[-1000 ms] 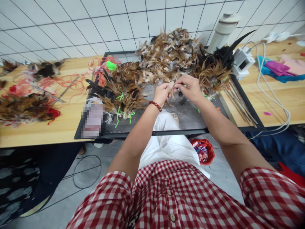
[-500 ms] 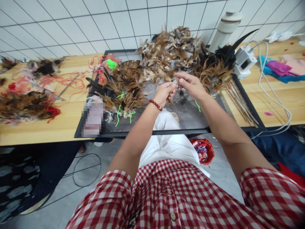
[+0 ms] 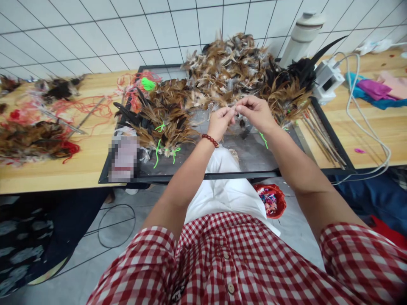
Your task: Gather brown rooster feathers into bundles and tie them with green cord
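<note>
Over the dark tray [image 3: 197, 163], my left hand [image 3: 219, 122] is closed in a pinch around a feather, mostly hidden by the fingers. My right hand [image 3: 256, 112] meets it fingertip to fingertip, thumb and forefinger pinched at the same spot. A beaded bracelet [image 3: 210, 140] circles my left wrist. Just beyond the hands rises a big heap of loose brown and cream feathers [image 3: 232, 63]. To the left lie feather bundles [image 3: 168, 114] tied with bright green string [image 3: 158, 152]. Another brown and black feather bundle [image 3: 288, 97] lies right of my right hand.
A pale bottle [image 3: 302, 38] and a white plug adapter [image 3: 327, 80] with a cable stand at the back right. Thin sticks [image 3: 324, 135] lie along the tray's right side. Left are red strings [image 3: 95, 106] and more feathers [image 3: 32, 140]. A red basket [image 3: 280, 203] sits below.
My right hand has come down and its thumb and forefinger have closed at my left fingertips. The whitish tuft seen there before is now covered by the fingers.
</note>
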{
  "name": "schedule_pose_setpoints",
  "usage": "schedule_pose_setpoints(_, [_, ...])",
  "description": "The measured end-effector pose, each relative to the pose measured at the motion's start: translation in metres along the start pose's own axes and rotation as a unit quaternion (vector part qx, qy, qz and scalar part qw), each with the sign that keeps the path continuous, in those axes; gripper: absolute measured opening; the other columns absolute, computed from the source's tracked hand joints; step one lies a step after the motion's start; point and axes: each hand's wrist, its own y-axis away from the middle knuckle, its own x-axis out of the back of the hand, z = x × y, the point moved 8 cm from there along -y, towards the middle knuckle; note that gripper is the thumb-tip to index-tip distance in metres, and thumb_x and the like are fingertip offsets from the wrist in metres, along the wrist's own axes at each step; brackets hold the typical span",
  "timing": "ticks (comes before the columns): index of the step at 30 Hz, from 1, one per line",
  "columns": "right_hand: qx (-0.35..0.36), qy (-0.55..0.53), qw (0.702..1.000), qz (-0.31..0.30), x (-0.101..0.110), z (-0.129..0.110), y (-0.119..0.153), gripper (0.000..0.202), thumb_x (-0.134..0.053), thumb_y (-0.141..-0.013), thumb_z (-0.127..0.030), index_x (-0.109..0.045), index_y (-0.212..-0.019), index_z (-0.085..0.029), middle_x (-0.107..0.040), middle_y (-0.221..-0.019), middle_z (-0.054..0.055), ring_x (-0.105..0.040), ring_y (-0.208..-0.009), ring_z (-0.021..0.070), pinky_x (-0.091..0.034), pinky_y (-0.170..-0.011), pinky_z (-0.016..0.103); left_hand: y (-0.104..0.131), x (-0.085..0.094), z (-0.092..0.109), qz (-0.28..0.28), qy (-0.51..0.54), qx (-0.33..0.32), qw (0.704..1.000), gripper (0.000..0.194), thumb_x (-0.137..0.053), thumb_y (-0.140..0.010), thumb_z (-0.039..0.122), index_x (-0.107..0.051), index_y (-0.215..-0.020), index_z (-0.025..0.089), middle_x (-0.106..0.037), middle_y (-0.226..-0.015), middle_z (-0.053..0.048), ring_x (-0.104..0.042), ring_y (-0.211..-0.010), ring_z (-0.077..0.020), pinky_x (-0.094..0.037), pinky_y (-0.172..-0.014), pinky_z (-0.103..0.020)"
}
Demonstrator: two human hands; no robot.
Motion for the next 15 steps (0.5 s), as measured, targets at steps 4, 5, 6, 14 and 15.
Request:
schedule_pose_setpoints(4, [0.027,0.103,0.981,-0.160,0.003,-0.007,0.001,0.034,-0.093,-0.071,-0.054,-0.083,-0.087,-0.025,-0.074,-0.089,0.004,-0.064,-0.084,0.0212,-0.053,-0.082,0.039,-0.004,0.018,0.000,0.073,0.026,0.022,0.997,0.027,-0.072,-0.100,0.035,-0.067,-0.079,0.018,-0.054,-0.059,0.005,-0.055,-0.057,-0.0063,-0.044,-0.060,-0.018])
schedule_pose_setpoints(5, [0.029,0.113,0.971,-0.209,0.002,-0.007,0.003,0.032,-0.094,-0.068,-0.049,-0.084,-0.088,-0.026,-0.074,-0.089,0.003,-0.064,-0.084,0.0210,-0.053,-0.082,0.038,-0.005,0.020,0.000,0.082,0.034,0.030,0.996,0.027,-0.071,-0.100,0.035,-0.066,-0.080,0.018,-0.054,-0.059,0.006,-0.055,-0.056,-0.0060,-0.044,-0.060,-0.018])
schedule_pose_setpoints(6, [0.029,0.118,0.961,-0.250,0.000,-0.008,0.006,0.032,-0.095,-0.066,-0.046,-0.085,-0.089,-0.026,-0.075,-0.089,0.002,-0.064,-0.084,0.0205,-0.052,-0.081,0.037,-0.005,0.021,0.000,0.087,0.042,0.036,0.995,0.026,-0.071,-0.100,0.034,-0.066,-0.080,0.018,-0.053,-0.059,0.006,-0.055,-0.056,-0.0057,-0.043,-0.059,-0.017])
schedule_pose_setpoints(14, [-0.003,0.129,0.951,-0.281,-0.006,0.007,0.011,0.020,-0.087,-0.074,-0.043,-0.081,-0.075,-0.025,-0.074,-0.074,0.000,-0.062,-0.070,0.0161,-0.049,-0.073,0.034,-0.004,0.018,-0.005,0.081,0.069,0.071,0.992,0.023,-0.071,-0.100,0.029,-0.063,-0.081,0.018,-0.051,-0.059,0.008,-0.054,-0.053,-0.0039,-0.044,-0.057,-0.015])
schedule_pose_setpoints(15, [-0.010,0.114,0.958,-0.264,-0.005,0.007,0.010,0.023,-0.085,-0.076,-0.046,-0.080,-0.074,-0.024,-0.074,-0.073,0.000,-0.062,-0.069,0.0160,-0.049,-0.073,0.034,-0.003,0.016,-0.006,0.075,0.068,0.075,0.992,0.023,-0.070,-0.100,0.028,-0.062,-0.081,0.018,-0.051,-0.059,0.008,-0.053,-0.052,-0.0035,-0.044,-0.056,-0.015])
